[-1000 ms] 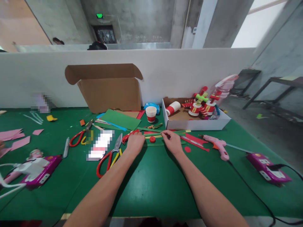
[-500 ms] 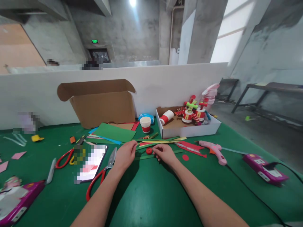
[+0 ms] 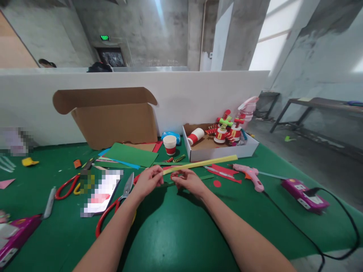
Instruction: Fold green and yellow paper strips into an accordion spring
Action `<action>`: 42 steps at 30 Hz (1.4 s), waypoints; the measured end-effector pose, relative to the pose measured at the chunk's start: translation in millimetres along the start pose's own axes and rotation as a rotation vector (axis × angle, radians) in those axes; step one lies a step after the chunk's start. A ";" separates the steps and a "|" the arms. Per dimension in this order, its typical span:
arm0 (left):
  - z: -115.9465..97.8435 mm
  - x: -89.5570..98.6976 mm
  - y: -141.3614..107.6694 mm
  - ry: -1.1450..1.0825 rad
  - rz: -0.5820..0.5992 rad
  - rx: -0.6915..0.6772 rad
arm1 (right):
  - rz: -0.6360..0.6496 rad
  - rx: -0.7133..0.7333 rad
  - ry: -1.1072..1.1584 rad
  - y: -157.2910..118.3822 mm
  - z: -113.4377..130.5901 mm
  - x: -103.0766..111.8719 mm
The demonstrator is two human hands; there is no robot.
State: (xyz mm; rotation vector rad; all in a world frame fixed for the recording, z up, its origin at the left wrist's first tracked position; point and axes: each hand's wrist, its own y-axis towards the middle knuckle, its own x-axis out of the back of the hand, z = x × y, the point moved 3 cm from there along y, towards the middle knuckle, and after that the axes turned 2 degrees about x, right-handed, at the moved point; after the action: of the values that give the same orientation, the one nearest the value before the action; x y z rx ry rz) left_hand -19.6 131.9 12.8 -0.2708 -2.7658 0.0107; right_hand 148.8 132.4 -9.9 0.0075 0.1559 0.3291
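Above the smooth green tabletop point(image 3: 170, 234), a long yellow paper strip point(image 3: 202, 164) is pinched at one end by the left hand point(image 3: 149, 180); a small red piece point(image 3: 174, 175), partly hidden, is held by the right hand point(image 3: 189, 183).

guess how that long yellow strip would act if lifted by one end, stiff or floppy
The yellow strip looks thin and narrow, like paper, so it is probably very light for its length. It runs nearly straight out from the left hand, so it may have a little stiffness. Being so long and slim, its free end would likely sag or sway.
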 end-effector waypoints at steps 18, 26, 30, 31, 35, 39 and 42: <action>-2.8 -23.6 -5.0 -0.110 0.131 0.100 | -0.119 -0.035 0.086 4.5 0.0 8.7; 9.2 7.2 4.8 0.181 -0.055 -0.007 | -0.448 0.037 0.066 8.8 27.0 56.8; 7.6 23.0 5.2 0.359 -0.164 -0.007 | -0.531 0.087 0.057 9.4 33.1 76.8; 7.1 25.2 5.1 0.378 -0.178 -0.003 | -0.554 0.100 0.060 9.5 33.4 80.5; 9.2 23.7 5.8 0.370 -0.157 0.012 | -0.637 0.162 0.165 8.7 35.6 85.7; 12.4 9.9 6.9 0.162 -0.084 -0.017 | -0.453 0.194 0.239 8.4 37.2 64.1; 9.5 -0.4 6.2 0.045 -0.029 -0.059 | -0.235 0.089 0.082 8.6 24.5 38.6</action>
State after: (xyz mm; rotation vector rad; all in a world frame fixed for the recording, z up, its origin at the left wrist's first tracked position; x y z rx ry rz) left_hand -21.4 138.1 3.5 -0.2436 -2.7285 -0.0834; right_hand 185.9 153.4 8.8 0.0637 0.2508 0.0875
